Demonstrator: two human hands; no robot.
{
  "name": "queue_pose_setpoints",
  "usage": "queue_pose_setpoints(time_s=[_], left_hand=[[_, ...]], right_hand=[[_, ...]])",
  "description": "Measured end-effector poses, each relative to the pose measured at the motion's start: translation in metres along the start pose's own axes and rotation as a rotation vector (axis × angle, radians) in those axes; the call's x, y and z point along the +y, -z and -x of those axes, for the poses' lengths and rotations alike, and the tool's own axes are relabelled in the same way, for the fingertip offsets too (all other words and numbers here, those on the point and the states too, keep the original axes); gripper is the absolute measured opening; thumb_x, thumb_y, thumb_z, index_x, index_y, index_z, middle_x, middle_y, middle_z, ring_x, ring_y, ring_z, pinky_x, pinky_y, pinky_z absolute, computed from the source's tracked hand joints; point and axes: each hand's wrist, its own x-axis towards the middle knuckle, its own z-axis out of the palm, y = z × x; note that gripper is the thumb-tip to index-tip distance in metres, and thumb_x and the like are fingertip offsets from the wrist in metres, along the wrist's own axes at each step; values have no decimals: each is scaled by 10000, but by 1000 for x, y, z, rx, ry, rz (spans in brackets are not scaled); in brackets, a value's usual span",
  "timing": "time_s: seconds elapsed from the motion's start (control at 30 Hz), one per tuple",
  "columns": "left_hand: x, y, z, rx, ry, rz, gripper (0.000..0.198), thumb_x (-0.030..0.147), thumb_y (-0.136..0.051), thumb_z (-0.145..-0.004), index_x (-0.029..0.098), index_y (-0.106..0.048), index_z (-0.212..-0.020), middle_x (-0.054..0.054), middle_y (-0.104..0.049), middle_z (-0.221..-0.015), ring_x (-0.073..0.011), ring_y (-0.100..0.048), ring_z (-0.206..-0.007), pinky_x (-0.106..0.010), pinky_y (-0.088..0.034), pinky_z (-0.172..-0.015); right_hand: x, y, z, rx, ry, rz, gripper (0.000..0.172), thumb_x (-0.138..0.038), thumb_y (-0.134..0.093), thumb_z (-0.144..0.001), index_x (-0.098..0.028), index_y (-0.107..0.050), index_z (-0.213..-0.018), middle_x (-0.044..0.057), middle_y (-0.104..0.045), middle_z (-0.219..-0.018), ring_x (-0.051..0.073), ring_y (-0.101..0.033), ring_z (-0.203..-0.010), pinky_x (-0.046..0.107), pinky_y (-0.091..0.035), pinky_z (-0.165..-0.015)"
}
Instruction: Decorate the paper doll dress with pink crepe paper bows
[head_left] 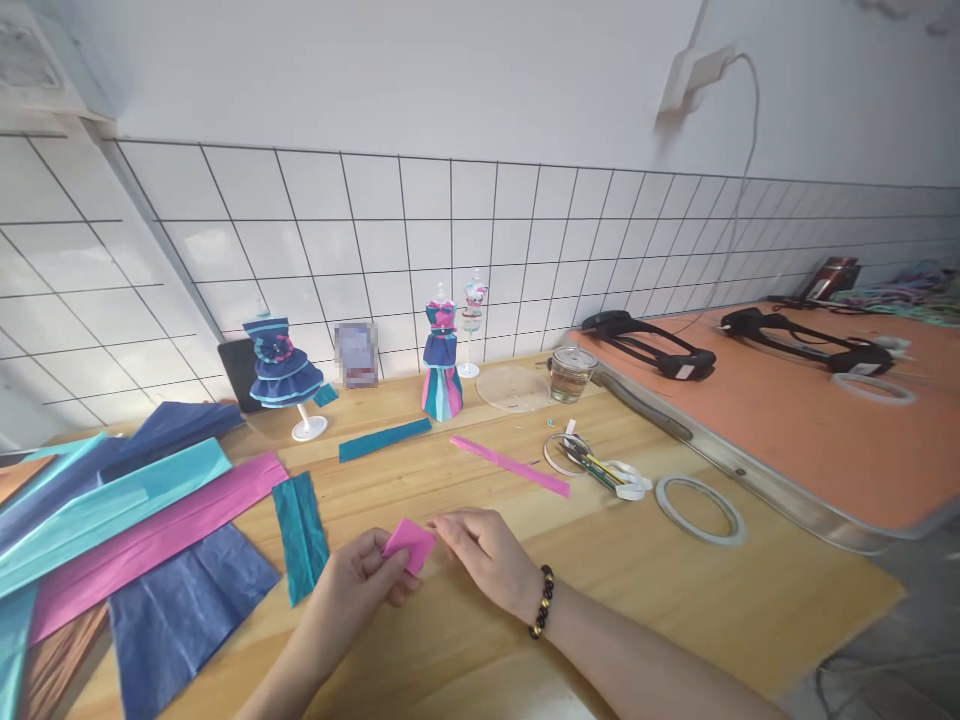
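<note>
Both my hands meet over a wooden table [675,590] near its front edge. My left hand [360,585] pinches a small folded piece of pink crepe paper [409,542] between thumb and fingers. My right hand [487,555], with a dark bead bracelet at the wrist, has its fingertips closed on the same pink piece's right edge. A folded teal strip [301,535] lies just left of my left hand. A long pink strip [510,466] lies on the table beyond my hands.
Sheets of pink, teal and dark blue crepe paper [127,540] cover the left. Paper dresses on small mannequins [281,372] [442,365] stand by the tiled wall. Tape rolls [701,508], scissors [600,470] and a glass jar [571,375] lie right; an orange mat [810,420] holds black headsets.
</note>
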Motion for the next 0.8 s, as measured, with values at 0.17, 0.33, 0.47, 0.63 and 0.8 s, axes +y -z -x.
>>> queue_pose_setpoints(time_s=[0.17,0.33,0.47,0.63,0.8], left_hand=[[-4,0,-3,69,6,-19,329,465,-627,-669,149,-604,-759,-48,-690,-607,-130,-565,-491,-232,-442,-545],[-5,3,-2,48,-27,-50,356,515,-627,-647,164,-586,-690,-54,-688,-609,-167,-602,-549,-253,-453,-556],[-3,4,-1,7,-33,-70,333,498,-619,-665,169,-580,-691,-49,-687,-619,-170,-602,-567,-266,-454,-586],[-5,1,-1,27,-51,-45,331,493,-623,-644,168,-560,-651,-29,-653,-549,-150,-570,-509,-247,-434,-544],[-9,0,-2,25,-71,-62,379,541,-600,-634,166,-552,-663,-23,-630,-521,-144,-547,-468,-243,-409,-503]], right_hand=[[17,-5,-8,64,-165,109,554,-434,-241,-935,-129,-632,-687,-21,-489,-475,104,-514,-493,193,-411,-532],[13,6,-14,-62,-167,248,334,-202,-342,-906,-117,-659,-843,-11,-619,-568,88,-570,-503,166,-428,-505],[3,45,-12,-103,-130,511,340,-64,-443,-805,-166,-589,-1095,30,-680,-882,121,-618,-800,199,-442,-727],[12,109,-1,39,-269,976,307,-5,-391,-798,-63,-572,-1040,203,-607,-1008,268,-542,-997,369,-363,-860],[34,137,18,53,-426,1257,290,31,-385,-781,-40,-573,-990,222,-632,-896,287,-594,-881,349,-411,-715]])
